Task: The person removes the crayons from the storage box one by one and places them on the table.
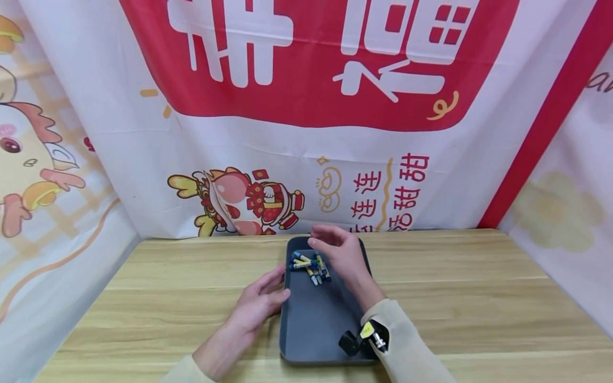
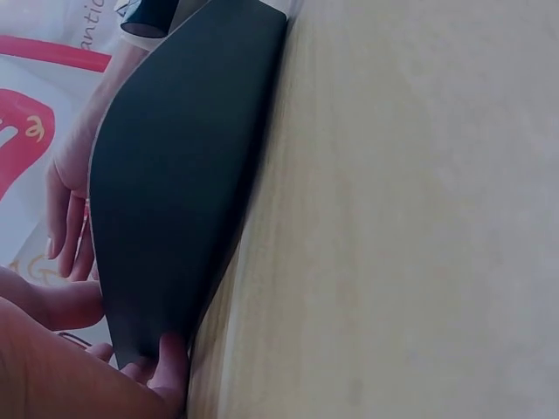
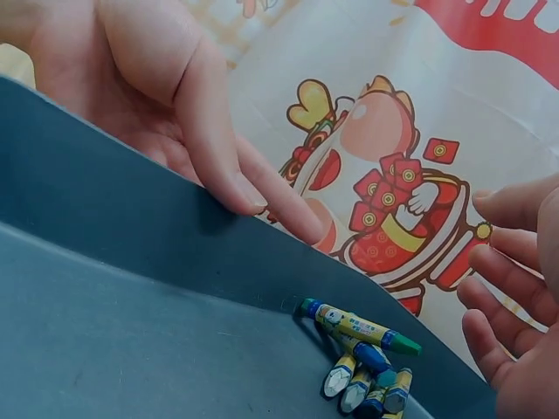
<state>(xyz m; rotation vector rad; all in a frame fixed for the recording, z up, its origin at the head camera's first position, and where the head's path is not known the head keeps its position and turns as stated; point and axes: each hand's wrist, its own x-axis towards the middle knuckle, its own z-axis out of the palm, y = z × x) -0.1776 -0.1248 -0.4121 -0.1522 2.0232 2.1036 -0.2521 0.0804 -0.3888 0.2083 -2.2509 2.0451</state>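
A dark grey rectangular tray (image 1: 321,324) lies lengthwise on the wooden table. Several crayons (image 1: 311,266) with yellow wrappers and blue, green and white ends lie in a loose pile at its far left. My left hand (image 1: 261,303) holds the tray's left side, thumb at the rim and fingers against the outer wall (image 2: 175,201). Over the tray's far right part hovers my right hand (image 1: 342,255), fingers loosely bent and nothing in them. In the right wrist view, the topmost crayon (image 3: 362,327) has green ends and rests across the others.
Behind the table hangs a white cloth (image 1: 143,149) with red and cartoon prints, close to the tray's far end. More printed cloth stands at the left and right. Wooden tabletop (image 1: 460,298) stretches out on both sides of the tray.
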